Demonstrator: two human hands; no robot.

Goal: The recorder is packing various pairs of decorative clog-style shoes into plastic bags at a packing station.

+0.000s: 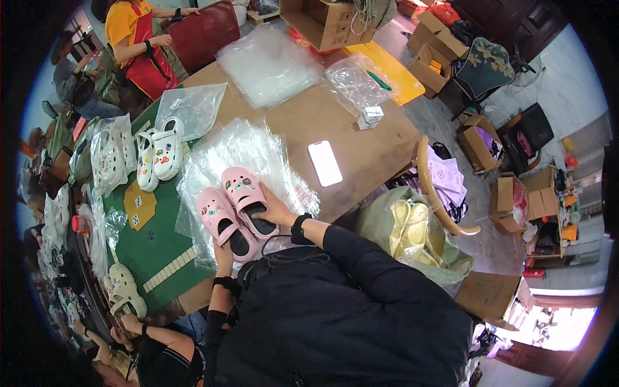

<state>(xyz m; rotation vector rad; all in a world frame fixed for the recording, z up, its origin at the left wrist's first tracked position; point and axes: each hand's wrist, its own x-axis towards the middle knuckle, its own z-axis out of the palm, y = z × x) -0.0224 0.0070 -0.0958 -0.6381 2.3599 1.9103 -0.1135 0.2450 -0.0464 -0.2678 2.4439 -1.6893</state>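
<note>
A pair of pink clogs with small charms sits side by side over a pile of clear plastic bags [248, 143] on the table. My left hand [223, 259] is closed on the heel end of the left pink clog [213, 208]. Along the outer side of the right pink clog [241, 184], my right hand [277, 210] wraps its fingers. Both clogs point away from me, with their dark insoles showing. To their left stand two white clogs [167, 155] with colourful charms. A white-screened phone [325, 164] lies to the right.
A stack of clear bags [267, 68] and a small white box [370, 118] lie farther back. A co-worker's hand touches a pale clog [124, 290] at lower left. Right of the table, a sack [380, 222] holds yellow clogs. Another person stands behind a red chair [205, 39].
</note>
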